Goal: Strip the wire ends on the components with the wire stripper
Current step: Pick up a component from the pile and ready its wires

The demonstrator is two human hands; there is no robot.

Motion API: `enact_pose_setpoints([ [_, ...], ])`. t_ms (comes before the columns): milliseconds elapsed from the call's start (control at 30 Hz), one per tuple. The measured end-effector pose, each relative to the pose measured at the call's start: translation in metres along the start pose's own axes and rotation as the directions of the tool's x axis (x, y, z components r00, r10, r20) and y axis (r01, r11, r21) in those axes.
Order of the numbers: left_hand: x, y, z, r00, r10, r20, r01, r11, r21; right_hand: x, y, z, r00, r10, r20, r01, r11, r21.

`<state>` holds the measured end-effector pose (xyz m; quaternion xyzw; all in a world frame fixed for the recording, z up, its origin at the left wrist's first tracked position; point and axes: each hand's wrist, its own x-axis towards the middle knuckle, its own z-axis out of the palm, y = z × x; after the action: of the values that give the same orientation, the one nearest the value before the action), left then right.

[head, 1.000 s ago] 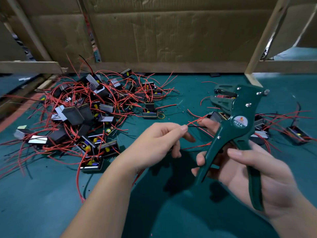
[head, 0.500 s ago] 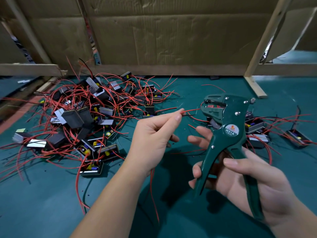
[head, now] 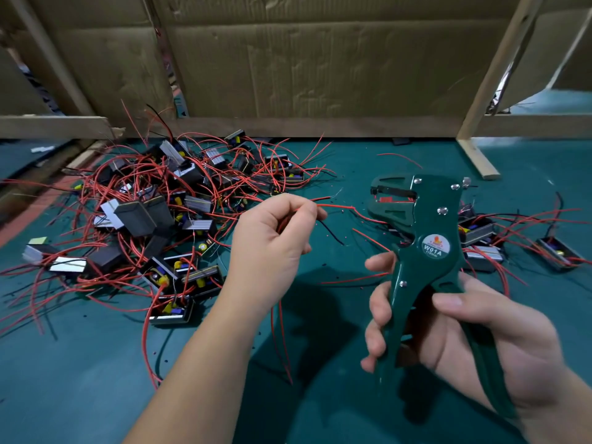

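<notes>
Littering green mat [head: 80,379]: wired components [head: 134,216]; cardboard wall [head: 320,59] behind.

The dark green wire stripper [head: 427,219], labelled W01A, stood upright in the right hand [head: 474,331], its head turned left. A red wire [head: 336,206], pinched in the left hand [head: 272,238], reached toward that head. Boxy black components [head: 153,216] with red leads lay piled at left; a few more components lay behind the stripper.
</notes>
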<state>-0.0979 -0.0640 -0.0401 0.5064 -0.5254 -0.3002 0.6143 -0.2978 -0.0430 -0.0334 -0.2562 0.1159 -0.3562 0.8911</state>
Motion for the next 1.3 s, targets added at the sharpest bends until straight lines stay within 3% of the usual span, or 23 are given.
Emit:
enact_pose_setpoints([
  [133, 0.002, -0.001, -0.003, 1.000, 0.024, -0.010, -0.024, 1.000, 0.014, 0.003, 0.006, -0.016, 1.000, 0.000, 0.017, 0.005, 0.950, -0.313],
  [200, 0.002, -0.001, -0.003, 1.000, 0.025, -0.005, -0.025, 1.000, 0.001, 0.002, 0.007, -0.018, 1.000, 0.008, -0.007, -0.010, 0.934, -0.356],
  [467, 0.000, 0.002, -0.001, 0.999, 0.019, 0.045, -0.019, 1.000, -0.014, 0.002, 0.012, -0.007, 0.991, -0.017, -0.133, -0.034, 0.928, -0.372],
  [633, -0.002, 0.001, 0.001, 0.994, 0.001, 0.106, -0.004, 1.000, 0.023, 0.006, 0.013, -0.004, 0.961, -0.131, -0.245, 0.017, 0.907, -0.420],
  [733, -0.004, 0.001, 0.003, 0.992, -0.049, 0.116, 0.046, 0.998, 0.036, 0.007, 0.009, -0.007, 0.979, -0.087, -0.185, 0.021, 0.942, -0.334],
  [900, 0.001, 0.004, -0.002, 0.974, -0.225, 0.031, 0.226, 0.955, -0.192, 0.006, 0.005, -0.016, 0.993, -0.060, -0.098, 0.039, 0.978, -0.206],
  [1067, 0.004, 0.003, -0.005, 0.961, -0.271, -0.057, 0.260, 0.954, -0.153, 0.012, 0.007, -0.008, 0.980, -0.093, -0.176, 0.015, 0.915, -0.403],
  [1167, 0.003, 0.004, -0.004, 0.957, -0.284, -0.062, 0.273, 0.952, -0.142, 0.009, 0.009, -0.010, 0.999, 0.038, -0.039, -0.049, 0.940, -0.337],
  [1300, 0.001, 0.005, -0.001, 0.959, -0.281, -0.042, 0.272, 0.949, -0.160, 0.007, 0.017, -0.016, 0.997, 0.053, -0.056, -0.071, 0.922, -0.381],
])
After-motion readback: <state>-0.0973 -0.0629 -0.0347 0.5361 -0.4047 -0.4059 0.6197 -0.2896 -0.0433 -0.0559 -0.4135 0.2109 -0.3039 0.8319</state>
